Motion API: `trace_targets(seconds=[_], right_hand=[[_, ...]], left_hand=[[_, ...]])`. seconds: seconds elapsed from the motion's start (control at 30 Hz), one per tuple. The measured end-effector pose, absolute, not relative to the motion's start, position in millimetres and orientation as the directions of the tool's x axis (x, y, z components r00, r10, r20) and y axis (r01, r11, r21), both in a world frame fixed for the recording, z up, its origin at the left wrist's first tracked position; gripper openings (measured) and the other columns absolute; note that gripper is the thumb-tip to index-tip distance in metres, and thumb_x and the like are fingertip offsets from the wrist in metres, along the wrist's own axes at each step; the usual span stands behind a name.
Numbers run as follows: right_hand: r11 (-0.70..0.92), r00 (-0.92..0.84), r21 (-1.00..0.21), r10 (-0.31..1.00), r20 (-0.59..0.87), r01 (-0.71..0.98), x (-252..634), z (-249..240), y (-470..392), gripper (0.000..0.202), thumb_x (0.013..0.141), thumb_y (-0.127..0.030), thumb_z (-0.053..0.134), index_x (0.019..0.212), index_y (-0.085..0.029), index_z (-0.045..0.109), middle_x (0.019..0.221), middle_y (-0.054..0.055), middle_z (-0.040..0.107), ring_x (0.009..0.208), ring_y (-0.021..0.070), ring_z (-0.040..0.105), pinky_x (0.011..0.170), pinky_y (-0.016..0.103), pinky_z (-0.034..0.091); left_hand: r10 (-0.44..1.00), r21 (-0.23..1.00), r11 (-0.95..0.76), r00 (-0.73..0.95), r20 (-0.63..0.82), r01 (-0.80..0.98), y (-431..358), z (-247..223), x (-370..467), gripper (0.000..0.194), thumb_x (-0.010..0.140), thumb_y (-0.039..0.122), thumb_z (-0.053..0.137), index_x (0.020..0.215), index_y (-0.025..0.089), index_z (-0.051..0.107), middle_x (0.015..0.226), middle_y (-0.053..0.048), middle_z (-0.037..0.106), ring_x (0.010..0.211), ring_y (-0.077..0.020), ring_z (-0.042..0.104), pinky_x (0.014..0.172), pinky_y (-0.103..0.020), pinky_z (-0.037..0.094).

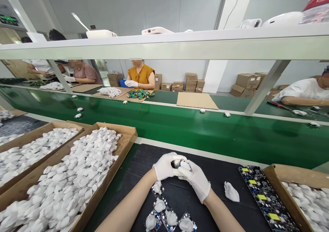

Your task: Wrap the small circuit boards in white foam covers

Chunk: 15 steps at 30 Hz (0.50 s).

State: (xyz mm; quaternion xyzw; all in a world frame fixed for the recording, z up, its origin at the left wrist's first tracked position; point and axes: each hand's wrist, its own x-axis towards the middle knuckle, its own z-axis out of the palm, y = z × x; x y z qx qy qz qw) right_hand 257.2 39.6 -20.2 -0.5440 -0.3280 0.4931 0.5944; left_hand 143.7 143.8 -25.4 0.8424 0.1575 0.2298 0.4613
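My left hand [166,167] and my right hand [197,182], both in white gloves, meet above the black mat [138,167]. Between their closed fingertips is a small circuit board with a white piece [180,163], mostly hidden by the gloves. Just below my hands lie several small circuit boards [171,218], each topped with a rounded white piece. A loose white piece [231,192], soft and crumpled, rests to the right of my right forearm. Farther right is a long black circuit panel [259,194] with yellow squares.
Cardboard trays [122,146] heaped with white pieces stand at left; another cardboard box [280,175] of them is at right. Beyond runs a green conveyor [154,125] carrying scattered small boards. A white shelf [164,48] spans overhead. Several co-workers sit across the belt.
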Motion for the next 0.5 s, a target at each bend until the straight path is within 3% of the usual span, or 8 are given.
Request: trace_targets(seconds=[0.13, 0.33, 0.5], right_hand=[[-0.036, 0.281, -0.930, 0.948, -0.148, -0.367, 257.7, -24.2, 37.9, 0.033, 0.056, -0.040, 0.078, 0.073, -0.016, 0.063, 0.062, -0.002, 0.056, 0.057, 0.0125, 0.050, 0.055, 0.028, 0.042], [-0.041, 0.296, -0.911, 0.939, -0.175, -0.409, 255.5, -24.0, 38.1, 0.035, 0.054, -0.039, 0.081, 0.073, -0.014, 0.066, 0.061, -0.002, 0.056, 0.054, 0.0099, 0.047, 0.051, 0.024, 0.039], [-0.068, 0.247, -0.869, 0.945, -0.213, -0.490, 256.5, -19.4, 39.2, 0.034, 0.057, -0.044, 0.079, 0.070, -0.016, 0.064, 0.065, -0.001, 0.058, 0.060, 0.0119, 0.052, 0.060, 0.027, 0.045]], left_hand=[[0.468, 0.869, -0.493, 0.853, 0.230, 0.036, 144.0, -25.3, 143.8, 0.047, 0.058, 0.030, 0.081, 0.103, 0.021, 0.070, 0.074, 0.001, 0.057, 0.075, -0.0155, 0.050, 0.077, -0.028, 0.043], [0.468, 0.871, -0.488, 0.858, 0.213, 0.050, 142.7, -23.1, 143.3, 0.049, 0.056, 0.028, 0.082, 0.103, 0.021, 0.069, 0.079, 0.000, 0.059, 0.077, -0.0161, 0.052, 0.079, -0.029, 0.045], [0.512, 0.868, -0.489, 0.834, 0.205, 0.087, 141.5, -24.7, 143.5, 0.046, 0.060, 0.030, 0.080, 0.103, 0.021, 0.069, 0.080, 0.000, 0.060, 0.078, -0.0164, 0.054, 0.078, -0.029, 0.046]])
